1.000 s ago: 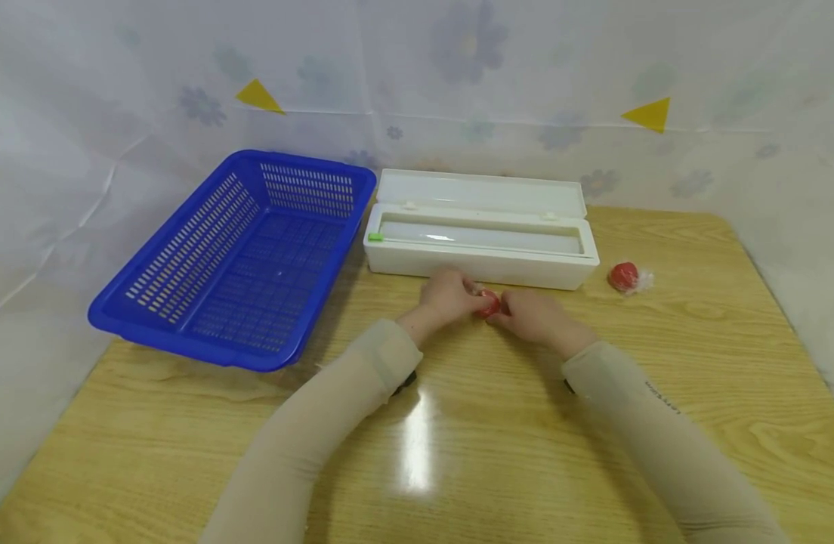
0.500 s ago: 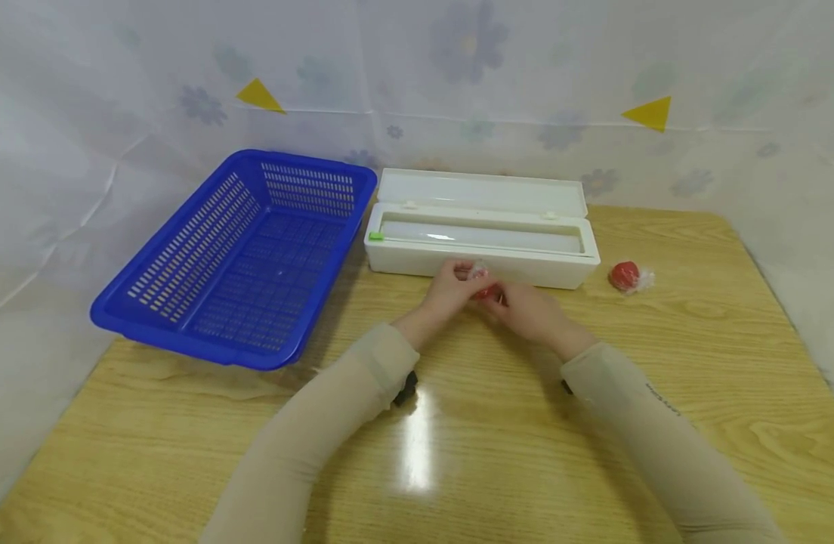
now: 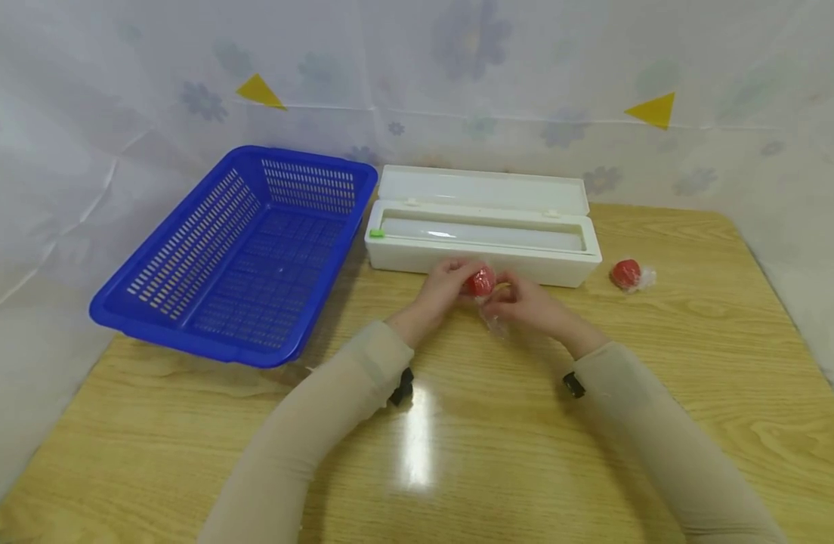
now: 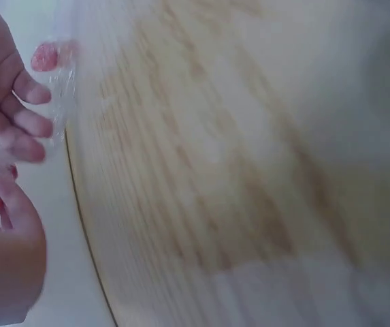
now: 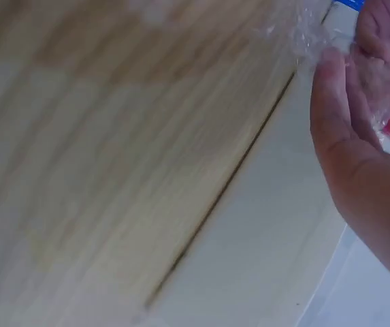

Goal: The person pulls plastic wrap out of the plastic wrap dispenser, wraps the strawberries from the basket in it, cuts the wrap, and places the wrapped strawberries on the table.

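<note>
A red ball (image 3: 483, 279) wrapped in clear cling film is held up just in front of the white film box. My left hand (image 3: 433, 293) grips its left side, fingers behind it. A loose tail of film (image 3: 495, 325) hangs below the ball. My right hand (image 3: 534, 306), fingers bent, pinches the film at the ball's right side; in the right wrist view, film (image 5: 303, 30) shows past its fingertips. Exactly where the fingers meet is partly hidden. Another wrapped red ball (image 3: 625, 273) lies on the table to the right.
The white box (image 3: 485, 261) has its lid (image 3: 481, 189) raised and a film roll (image 3: 485, 233) inside, with a green slider (image 3: 377, 233) at its left end. A blue slotted basket (image 3: 325, 302) stands left on the wooden table (image 3: 512, 453). A patterned sheet hangs behind.
The held ball has been raised slightly off the table and turned, so its film tail now hangs downward. My right hand has shifted a little right, from the ball to the film.
</note>
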Motion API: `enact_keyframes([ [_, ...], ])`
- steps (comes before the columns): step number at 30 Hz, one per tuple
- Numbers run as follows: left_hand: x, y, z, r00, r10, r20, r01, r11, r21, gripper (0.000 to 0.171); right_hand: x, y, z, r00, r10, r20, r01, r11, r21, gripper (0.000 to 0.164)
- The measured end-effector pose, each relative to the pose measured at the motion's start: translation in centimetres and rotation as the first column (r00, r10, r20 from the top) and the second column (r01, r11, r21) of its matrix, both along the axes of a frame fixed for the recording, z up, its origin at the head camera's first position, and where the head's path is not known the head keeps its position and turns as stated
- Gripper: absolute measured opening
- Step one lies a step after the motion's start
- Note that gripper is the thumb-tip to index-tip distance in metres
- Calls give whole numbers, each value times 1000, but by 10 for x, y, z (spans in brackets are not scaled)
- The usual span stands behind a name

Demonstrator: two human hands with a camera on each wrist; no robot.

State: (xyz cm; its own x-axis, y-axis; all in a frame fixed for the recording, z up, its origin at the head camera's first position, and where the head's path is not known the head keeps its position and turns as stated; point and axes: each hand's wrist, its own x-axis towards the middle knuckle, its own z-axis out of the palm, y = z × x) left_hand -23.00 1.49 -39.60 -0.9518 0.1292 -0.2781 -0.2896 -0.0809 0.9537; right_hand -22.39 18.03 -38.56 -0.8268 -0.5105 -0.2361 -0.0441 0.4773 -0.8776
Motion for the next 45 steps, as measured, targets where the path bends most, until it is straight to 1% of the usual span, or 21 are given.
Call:
enact_keyframes([
  [1, 0, -1, 0, 1000, -4, 5, 4, 1000, -9, 35, 0, 0, 0, 1000, -11, 21, 12, 1000, -29, 43],
  [3, 0, -2, 0, 1000, -10, 10, 11, 999, -33, 36, 0, 0, 1, 996, -56, 70, 62, 995, -78, 47],
  [6, 1, -4, 0, 999, -26, 19, 27, 998, -58, 38, 0, 0, 4, 982, -127, 142, 147, 980, -138, 53],
  [8, 1, -5, 1, 999, -37, 28, 40, 995, -86, 40, 0, -2, 5, 975, -148, 166, 175, 972, -159, 55],
  [11, 2, -7, 2, 997, -61, 38, 65, 989, -131, 42, 1, -3, 7, 972, -153, 179, 185, 967, -176, 55],
  [15, 1, -9, 2, 996, -74, 41, 80, 982, -172, 39, 2, -4, 7, 973, -146, 176, 182, 961, -206, 55],
  [17, 1, -9, 3, 995, -89, 41, 94, 983, -160, 38, 2, -2, 6, 975, -145, 170, 181, 958, -221, 57],
  [19, 2, -10, 4, 992, -118, 48, 122, 986, -114, 37, 2, 0, 5, 977, -135, 162, 173, 953, -249, 59],
  [21, 2, -10, 5, 986, -153, 70, 157, 986, -63, 36, 2, 3, 4, 979, -126, 159, 167, 947, -274, 61],
  [22, 1, -10, 6, 982, -172, 82, 175, 984, -32, 34, 2, 4, 3, 980, -123, 158, 164, 945, -283, 61],
  [24, 1, -9, 8, 975, -199, 99, 200, 980, -4, 29, 2, 5, 3, 981, -113, 158, 157, 941, -301, 60],
  [25, 1, -9, 8, 974, -203, 104, 204, 979, -1, 26, 2, 5, 2, 980, -109, 164, 156, 939, -308, 59],
  [28, 1, -5, 10, 976, -185, 112, 187, 982, -3, 18, 0, 6, 2, 978, -109, 178, 162, 934, -320, 56],
  [32, 1, -3, 12, 988, -117, 102, 119, 993, -12, 19, -1, 7, 4, 979, -98, 176, 150, 938, -312, 53],
  [34, 1, -3, 12, 992, -87, 95, 89, 996, -14, 27, -2, 6, 6, 981, -96, 170, 141, 951, -275, 52],
  [36, 0, -3, 13, 994, -68, 82, 69, 998, -10, 36, -2, 4, 8, 981, -109, 159, 142, 967, -212, 52],
  [38, -1, -4, 13, 996, -63, 66, 64, 998, -16, 41, -3, 1, 9, 981, -122, 149, 144, 978, -149, 54],
  [40, -1, -5, 14, 996, -66, 51, 68, 997, -24, 44, -3, -2, 8, 981, -134, 142, 150, 983, -103, 55],
  [42, -1, -6, 14, 997, -69, 37, 70, 997, -33, 46, -3, -3, 8, 980, -133, 147, 148, 985, -93, 54],
  [45, -2, -6, 14, 996, -88, 26, 89, 995, -50, 46, -2, -2, 7, 977, -117, 178, 139, 983, -118, 53],
])
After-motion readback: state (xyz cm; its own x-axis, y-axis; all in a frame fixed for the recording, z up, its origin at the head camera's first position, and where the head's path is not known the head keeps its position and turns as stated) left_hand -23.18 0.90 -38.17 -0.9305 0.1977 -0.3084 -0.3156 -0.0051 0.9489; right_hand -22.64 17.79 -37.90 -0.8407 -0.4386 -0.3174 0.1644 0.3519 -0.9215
